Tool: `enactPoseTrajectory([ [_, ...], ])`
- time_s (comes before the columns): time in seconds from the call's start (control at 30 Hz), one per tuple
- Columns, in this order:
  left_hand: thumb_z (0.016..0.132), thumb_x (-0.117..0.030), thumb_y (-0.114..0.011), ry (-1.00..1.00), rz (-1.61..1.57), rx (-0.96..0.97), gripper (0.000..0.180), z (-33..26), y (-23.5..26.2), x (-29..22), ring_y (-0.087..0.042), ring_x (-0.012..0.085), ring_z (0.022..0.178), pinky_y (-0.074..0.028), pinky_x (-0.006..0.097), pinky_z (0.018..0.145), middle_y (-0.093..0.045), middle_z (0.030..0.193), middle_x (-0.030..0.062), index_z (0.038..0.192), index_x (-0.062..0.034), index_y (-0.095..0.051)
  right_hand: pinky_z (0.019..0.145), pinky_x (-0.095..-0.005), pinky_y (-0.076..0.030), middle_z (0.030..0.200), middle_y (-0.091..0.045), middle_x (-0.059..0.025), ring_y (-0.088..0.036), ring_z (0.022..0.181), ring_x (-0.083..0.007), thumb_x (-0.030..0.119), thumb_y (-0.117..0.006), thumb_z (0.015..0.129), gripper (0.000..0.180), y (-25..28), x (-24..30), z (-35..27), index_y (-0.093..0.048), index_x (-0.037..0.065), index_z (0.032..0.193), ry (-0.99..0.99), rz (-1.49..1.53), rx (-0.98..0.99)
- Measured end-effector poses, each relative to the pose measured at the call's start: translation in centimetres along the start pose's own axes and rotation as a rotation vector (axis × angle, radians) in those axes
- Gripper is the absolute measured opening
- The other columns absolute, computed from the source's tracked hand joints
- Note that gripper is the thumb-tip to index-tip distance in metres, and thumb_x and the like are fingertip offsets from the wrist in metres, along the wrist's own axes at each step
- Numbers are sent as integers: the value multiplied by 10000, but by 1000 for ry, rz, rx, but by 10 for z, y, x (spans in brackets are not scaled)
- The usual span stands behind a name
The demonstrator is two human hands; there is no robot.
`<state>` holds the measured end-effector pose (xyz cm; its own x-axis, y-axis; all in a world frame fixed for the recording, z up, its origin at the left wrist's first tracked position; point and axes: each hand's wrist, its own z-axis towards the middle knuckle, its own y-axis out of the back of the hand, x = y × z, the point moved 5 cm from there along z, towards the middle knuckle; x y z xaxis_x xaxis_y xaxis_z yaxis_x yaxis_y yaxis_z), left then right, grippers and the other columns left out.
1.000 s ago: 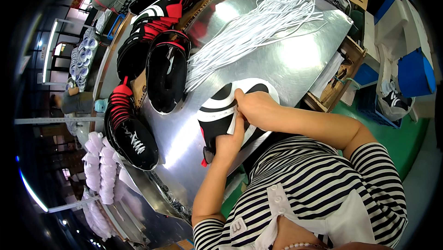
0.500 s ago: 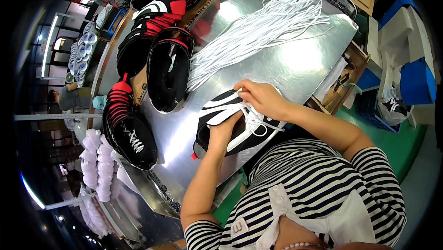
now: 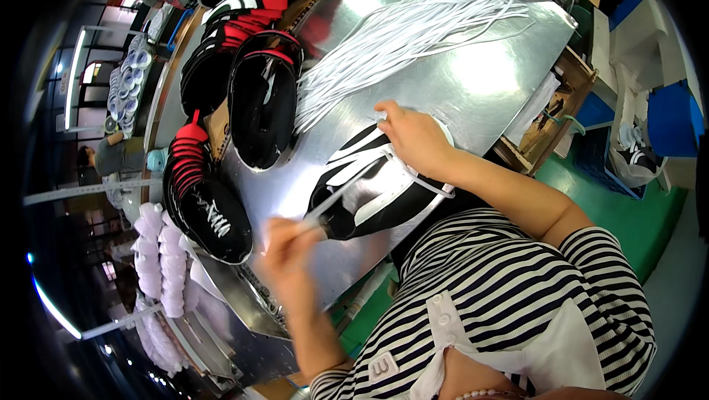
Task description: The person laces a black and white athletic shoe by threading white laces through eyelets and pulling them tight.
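A black-and-white shoe (image 3: 410,208) lies on the metal table in front of me, its opening toward the left. My right hand (image 3: 417,141) is closed over the forefoot, with the fingers curled at the far side. From the shoe's eyelets a white shoelace (image 3: 341,192) runs taut to my left hand (image 3: 290,252), which is off the shoe's heel end and smeared by motion. That hand looks closed on the lace; its fingertips are not sharp. More lace crosses the tongue area, and a loop hangs at the near side.
A bundle of white laces (image 3: 413,34) is spread across the metal table (image 3: 473,79). Black-and-red shoes (image 3: 264,101) line the left edge, including a laced black shoe (image 3: 210,208). An open wooden drawer (image 3: 554,115) juts out at the right. Farther left, people are in the background.
My left hand has come out of the shoe opening and moved left and nearer, drawing the lace straight. My right hand stays on the forefoot. The view has shifted slightly.
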<state>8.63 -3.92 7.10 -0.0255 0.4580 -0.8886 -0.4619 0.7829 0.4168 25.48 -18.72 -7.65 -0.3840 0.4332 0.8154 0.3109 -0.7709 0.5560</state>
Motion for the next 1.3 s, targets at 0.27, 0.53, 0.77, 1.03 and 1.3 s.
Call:
enactPoseTrajectory([
  [0.27,728,6,-768,-143,262,106,160,-14,-88,55,-596,230,854,-471,312,784,-622,947,100,836,-1,-651,686,-357,-505,859,-676,-134,-668,764,-287,145,-558,964,252,35,9,-15,-533,46,1195,47,454,17],
  [0.53,737,-117,-824,57,369,66,286,-9,-85,66,-597,187,707,-483,299,692,-641,805,91,902,-5,-619,648,-400,-498,826,-663,-140,-658,734,-341,169,-575,958,254,37,19,-86,-480,60,1166,-40,379,319],
  [0.77,765,-213,-811,69,476,115,278,-7,-89,62,-637,306,677,-496,366,643,-665,794,130,869,-14,-647,644,-420,-500,826,-665,-154,-654,730,-354,171,-582,954,258,29,13,-86,-451,56,1144,-18,259,339],
  [1.03,784,-138,-788,-47,295,195,203,-8,-87,73,-640,281,641,-484,333,602,-665,761,137,861,-6,-654,633,-330,-481,773,-673,-116,-646,681,-230,108,-558,948,193,5,8,-84,-431,28,1069,-257,588,364],
  [1.3,809,-124,-761,-259,394,231,181,-15,-86,64,-586,286,593,-448,358,548,-605,722,118,852,-11,-627,661,-299,-487,811,-656,-85,-641,723,-184,136,-590,943,220,3,13,-78,-449,38,1080,-180,437,456],
])
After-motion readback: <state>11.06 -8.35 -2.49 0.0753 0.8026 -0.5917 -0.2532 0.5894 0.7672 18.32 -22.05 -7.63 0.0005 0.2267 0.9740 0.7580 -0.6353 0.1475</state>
